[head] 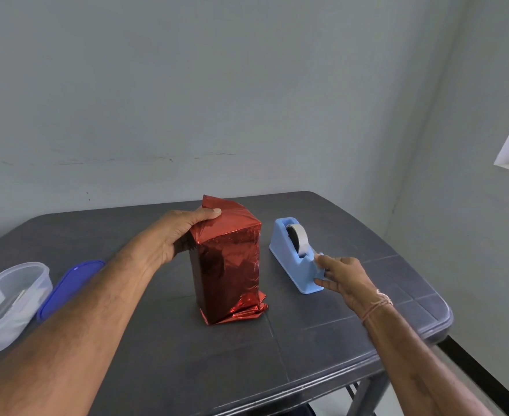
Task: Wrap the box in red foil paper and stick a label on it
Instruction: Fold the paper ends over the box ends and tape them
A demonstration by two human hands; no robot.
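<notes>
The box (227, 265) stands upright on the bench (163, 355) under my left grip (184, 232), clamped on its folded foil top, which may spring open as my right grip (341, 273), fingers spread, reaches the tape dispenser (296, 256) just ahead.

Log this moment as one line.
left hand: holds foil-wrapped box top | right hand: at tape dispenser | label: none seen

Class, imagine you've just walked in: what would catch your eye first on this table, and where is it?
The tall box wrapped in shiny red foil stands upright mid-table, its top gripped by the left hand. Just right of it sits a light blue plastic tape dispenser, with the right hand at its near end.
</notes>
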